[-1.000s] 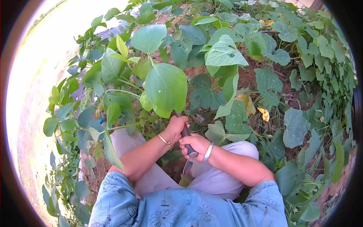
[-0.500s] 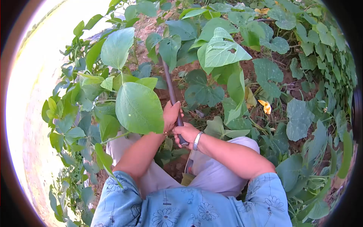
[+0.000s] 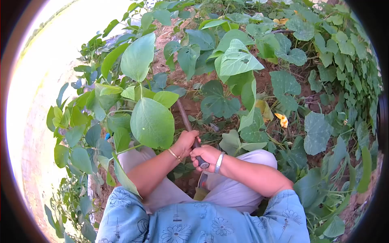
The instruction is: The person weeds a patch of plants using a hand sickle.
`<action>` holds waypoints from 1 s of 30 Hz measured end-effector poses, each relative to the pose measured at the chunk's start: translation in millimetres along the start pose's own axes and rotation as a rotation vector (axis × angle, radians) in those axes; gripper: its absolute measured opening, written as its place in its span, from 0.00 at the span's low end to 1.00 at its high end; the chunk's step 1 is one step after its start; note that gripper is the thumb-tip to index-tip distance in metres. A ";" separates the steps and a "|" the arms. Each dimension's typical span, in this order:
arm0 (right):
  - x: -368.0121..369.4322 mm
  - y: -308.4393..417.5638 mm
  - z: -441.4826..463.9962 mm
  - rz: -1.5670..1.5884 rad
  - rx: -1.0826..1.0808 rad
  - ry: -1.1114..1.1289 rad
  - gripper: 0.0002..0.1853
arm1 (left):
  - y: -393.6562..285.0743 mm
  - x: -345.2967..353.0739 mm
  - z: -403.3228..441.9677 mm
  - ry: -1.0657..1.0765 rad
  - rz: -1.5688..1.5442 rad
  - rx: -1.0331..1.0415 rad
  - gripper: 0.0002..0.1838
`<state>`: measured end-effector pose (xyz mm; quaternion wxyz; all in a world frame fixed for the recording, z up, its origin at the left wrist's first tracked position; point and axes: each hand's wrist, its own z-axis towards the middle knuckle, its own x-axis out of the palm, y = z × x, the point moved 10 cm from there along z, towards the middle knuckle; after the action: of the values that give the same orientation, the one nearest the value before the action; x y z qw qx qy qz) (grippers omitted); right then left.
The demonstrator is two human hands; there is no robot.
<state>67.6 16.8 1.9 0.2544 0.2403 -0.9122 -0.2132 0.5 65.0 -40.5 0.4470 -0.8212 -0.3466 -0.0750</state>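
Both of my hands are wrapped round a dark rod-like handle (image 3: 184,116) that slants up and to the left. My left hand (image 3: 187,141), with gold bangles at the wrist, grips it a little above the other. Near its blunt lower end, my right hand (image 3: 206,156) is closed on it, with a silver band at the wrist. The far end of the handle passes behind leaves and is hidden. A broad green leaf (image 3: 152,123) hangs just left of the handle, in front of my left forearm.
Leafy plants stand close on the left. Vines (image 3: 317,133) with large leaves and a yellow-orange flower (image 3: 282,120) spread on the right. Brown soil (image 3: 164,37) shows between them. My bent knees in pale trousers (image 3: 239,184) lie below my hands.
The handle and both hands rose up the view, then came back lower. The handle now shows less of its length than half a second ago, and the left-hand leaves have swayed back right.
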 end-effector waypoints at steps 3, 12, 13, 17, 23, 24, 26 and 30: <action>6.6 15.7 -12.9 -0.022 -0.067 0.079 0.05 | -24.7 12.3 -8.0 0.054 -0.027 0.138 0.08; 19.9 82.4 -2.0 -0.125 -0.409 0.055 0.06 | -120.1 37.0 -16.7 0.169 -0.005 0.514 0.10; 17.1 80.8 5.4 -0.135 -0.392 0.065 0.05 | -113.8 35.8 -11.9 0.171 0.002 0.503 0.10; -3.1 43.4 34.8 -0.030 -0.233 0.046 0.04 | -61.1 8.1 24.4 -0.002 0.198 0.345 0.08; -17.5 -9.8 32.2 -0.087 -0.051 -0.143 0.04 | 4.5 -8.7 22.5 -0.032 0.250 0.005 0.07; -11.5 -6.3 27.1 -0.040 -0.053 -0.120 0.04 | 1.0 -4.9 17.7 -0.002 0.271 0.014 0.07; -4.7 -1.7 23.4 0.050 -0.006 -0.037 0.04 | -1.5 -1.4 15.6 0.024 0.228 -0.009 0.08; 0.6 9.9 3.2 0.039 -0.034 -0.014 0.04 | -4.3 7.6 6.2 0.064 0.165 -0.010 0.09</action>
<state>62.1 25.2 4.7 0.2564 0.2165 -0.9147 -0.2253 2.3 75.3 -37.9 0.4585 -0.8464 -0.2627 -0.0659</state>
